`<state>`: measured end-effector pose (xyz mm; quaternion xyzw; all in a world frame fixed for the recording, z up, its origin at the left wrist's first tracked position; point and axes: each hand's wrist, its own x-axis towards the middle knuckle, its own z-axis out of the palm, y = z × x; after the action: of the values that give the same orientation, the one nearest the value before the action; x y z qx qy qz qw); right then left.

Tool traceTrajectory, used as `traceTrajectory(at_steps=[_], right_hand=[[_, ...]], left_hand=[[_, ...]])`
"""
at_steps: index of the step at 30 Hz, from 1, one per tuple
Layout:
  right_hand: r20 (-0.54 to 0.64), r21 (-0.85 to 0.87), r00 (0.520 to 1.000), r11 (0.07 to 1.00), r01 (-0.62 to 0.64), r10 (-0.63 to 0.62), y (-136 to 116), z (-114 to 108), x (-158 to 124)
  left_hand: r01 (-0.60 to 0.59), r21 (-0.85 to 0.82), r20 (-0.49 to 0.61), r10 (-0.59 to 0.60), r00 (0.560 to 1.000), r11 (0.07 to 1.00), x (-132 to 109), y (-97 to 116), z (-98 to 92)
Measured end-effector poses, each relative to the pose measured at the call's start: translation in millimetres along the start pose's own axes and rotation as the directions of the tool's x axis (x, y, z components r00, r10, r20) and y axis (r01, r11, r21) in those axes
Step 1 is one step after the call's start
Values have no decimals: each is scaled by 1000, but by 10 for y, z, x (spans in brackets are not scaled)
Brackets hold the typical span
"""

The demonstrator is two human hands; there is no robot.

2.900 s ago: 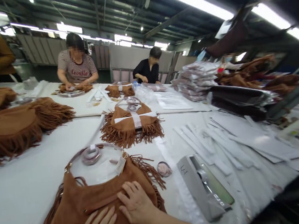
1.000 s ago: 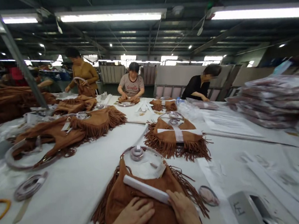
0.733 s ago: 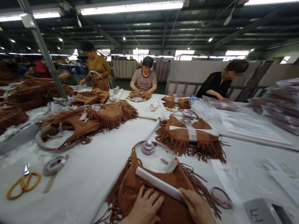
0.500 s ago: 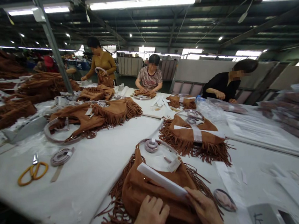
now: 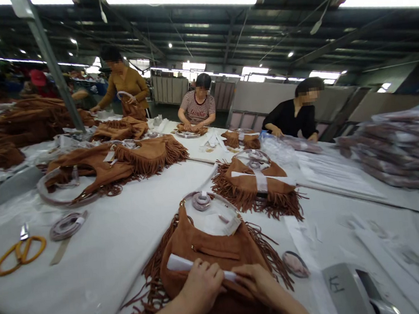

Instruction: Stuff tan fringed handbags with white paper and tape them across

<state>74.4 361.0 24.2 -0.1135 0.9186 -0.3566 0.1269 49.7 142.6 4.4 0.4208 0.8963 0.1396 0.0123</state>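
Observation:
A brown suede fringed bag (image 5: 207, 244) lies on the white table (image 5: 132, 210) in front of me, its ring handle and a coiled strap (image 5: 201, 200) pointing away. Across the bag's near part lies a white paper strip (image 5: 179, 263). My left hand (image 5: 203, 287) is curled over the strip's middle. My right hand (image 5: 258, 284) pinches its right end against the suede. Both hands press down on the bag.
A finished bag banded with white strips (image 5: 259, 184) lies just beyond. Yellow-handled scissors (image 5: 17, 249) and a coiled strap (image 5: 65, 226) are at left. A grey tape dispenser (image 5: 353, 294) stands at right. Three people work across the table; bagged stacks (image 5: 396, 152) are far right.
The strip has come down from lying diagonally on the upper bag to flat across its near part, with my left hand now closed over it. The view shifted slightly.

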Motion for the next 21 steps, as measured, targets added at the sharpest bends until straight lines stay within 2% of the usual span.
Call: traceTrajectory(at_steps=[2,6,11,15,21], right_hand=[[-92,-5,993,997,-80,80,53,-58,-101],[-209,21,956,978,-206,206,262,-70,-374],[-359,100,904,972,-212,234,380,123,-487],[-370,121,906,978,-171,205,400,231,-438],[-393,162,899,977,-139,193,459,291,-431]], left_hand=[[37,-22,68,-35,997,999,29,-26,35],[52,-28,68,-50,996,998,49,-78,155],[72,-37,69,-69,995,997,75,-133,274],[70,-61,-4,-71,997,996,88,-147,338],[87,-37,-57,-88,994,996,107,-134,382]])
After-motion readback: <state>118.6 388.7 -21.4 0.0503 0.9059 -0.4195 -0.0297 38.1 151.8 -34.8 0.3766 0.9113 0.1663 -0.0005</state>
